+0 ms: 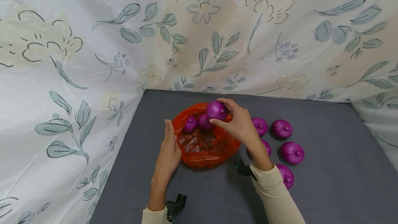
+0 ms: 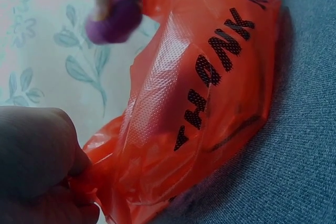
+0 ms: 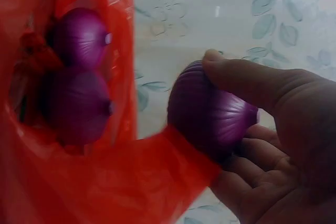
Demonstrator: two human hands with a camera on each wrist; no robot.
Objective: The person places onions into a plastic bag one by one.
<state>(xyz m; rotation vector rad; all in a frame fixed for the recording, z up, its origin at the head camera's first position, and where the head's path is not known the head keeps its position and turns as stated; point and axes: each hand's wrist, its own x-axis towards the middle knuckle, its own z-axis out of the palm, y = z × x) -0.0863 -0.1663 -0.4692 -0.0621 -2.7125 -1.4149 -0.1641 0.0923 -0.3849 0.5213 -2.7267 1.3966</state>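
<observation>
A red plastic bag with black lettering lies with its mouth spread on the grey table. Two purple onions, a small onion and a larger onion, are inside it. At the bag's left side is my left hand; the left wrist view shows its thumb and fingers pinching the bag's edge. My right hand holds another purple onion above the bag's far right rim, between thumb and fingers. In the right wrist view, a fold of red plastic overlaps the lower side of this held onion.
Several more purple onions lie right of the bag, among them one onion at the back and another onion nearer. The right forearm partly covers some. Floral-patterned cloth hangs behind the table and along its sides.
</observation>
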